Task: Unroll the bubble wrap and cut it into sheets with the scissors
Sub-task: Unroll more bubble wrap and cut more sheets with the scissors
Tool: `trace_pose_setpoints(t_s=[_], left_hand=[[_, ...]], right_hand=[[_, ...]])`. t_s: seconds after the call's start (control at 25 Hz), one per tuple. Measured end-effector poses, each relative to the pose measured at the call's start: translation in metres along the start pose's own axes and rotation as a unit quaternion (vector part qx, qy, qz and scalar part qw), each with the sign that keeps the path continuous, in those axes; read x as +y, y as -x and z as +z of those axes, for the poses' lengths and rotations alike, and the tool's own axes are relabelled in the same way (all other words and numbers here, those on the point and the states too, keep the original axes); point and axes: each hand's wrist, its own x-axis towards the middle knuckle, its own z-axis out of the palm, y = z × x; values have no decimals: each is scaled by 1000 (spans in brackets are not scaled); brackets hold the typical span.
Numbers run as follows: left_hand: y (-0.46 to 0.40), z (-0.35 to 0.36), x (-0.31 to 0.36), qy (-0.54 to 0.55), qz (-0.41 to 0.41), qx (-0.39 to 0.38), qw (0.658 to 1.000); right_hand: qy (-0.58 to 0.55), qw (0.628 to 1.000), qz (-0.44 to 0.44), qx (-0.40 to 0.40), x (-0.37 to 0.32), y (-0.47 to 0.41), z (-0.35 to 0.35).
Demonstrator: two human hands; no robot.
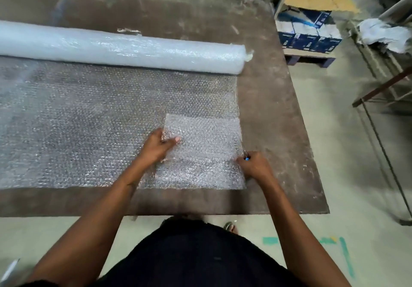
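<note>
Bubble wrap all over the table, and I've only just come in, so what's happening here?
A person is cutting bubble wrap into sheets. The roll lies at the back of the table, with a long stretch unrolled toward them. Their left hand pinches a smaller piece laid over the stretch's right end. Their right hand, at the wrap's right edge, grips what look like scissors; only a blue bit and a metal tip show.

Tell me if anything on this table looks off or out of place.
Nothing stands out. The bubble wrap roll lies flat on the table, the unrolled wrap is spread smooth, and both hands hold a smaller sheet at its right edge.
</note>
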Motion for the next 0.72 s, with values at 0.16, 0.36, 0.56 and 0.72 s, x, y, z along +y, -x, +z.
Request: trace_pose_setpoints(t_s=[0.16,0.36,0.56,0.72], left_hand=[[22,-12,1,52,-69,-9,996],[55,-7,-17,36,-93,-10,995],[68,4,-29,38,-45,46,997],[72,7,-38,-11,-11,54,998]], right_hand=[[-24,999,-6,-45,15,1,-6],[23,996,-36,-82,29,5,-8],[-42,995,-40,-79,31,8,-10],[1,996,-64,-56,28,20,-13]])
